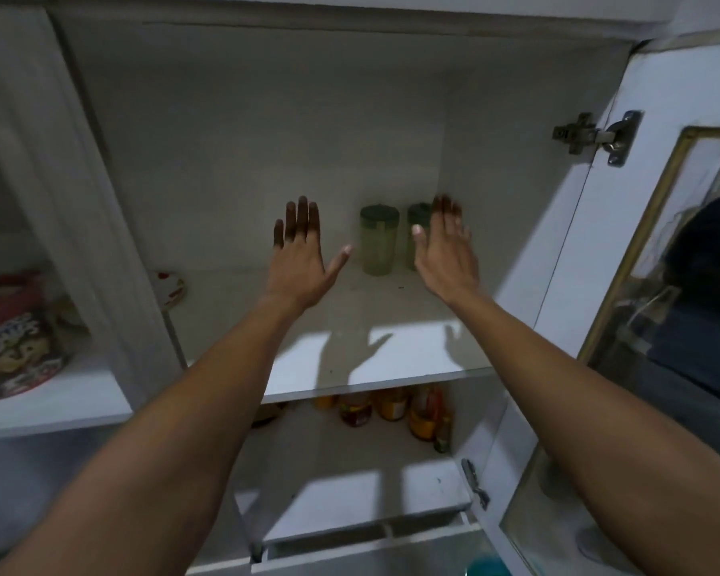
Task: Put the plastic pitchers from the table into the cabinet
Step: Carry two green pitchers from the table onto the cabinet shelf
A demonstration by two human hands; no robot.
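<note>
Two pale green plastic pitchers with dark green lids stand upright side by side at the back of the cabinet's upper shelf (pixel 375 363). The left pitcher (pixel 378 243) is fully in view. My right hand (pixel 445 251) partly hides the right pitcher (pixel 417 216). Both arms reach into the cabinet. My left hand (pixel 298 255) is spread flat, left of the pitchers and apart from them. My right hand is spread too, in front of the right pitcher, holding nothing.
The cabinet door (pixel 624 243) with a glass pane stands open on the right. Several jars and bottles (pixel 395 409) sit on the lower shelf. A small patterned dish (pixel 169 286) lies at the shelf's left edge. A cereal box (pixel 15 338) stands in the left compartment.
</note>
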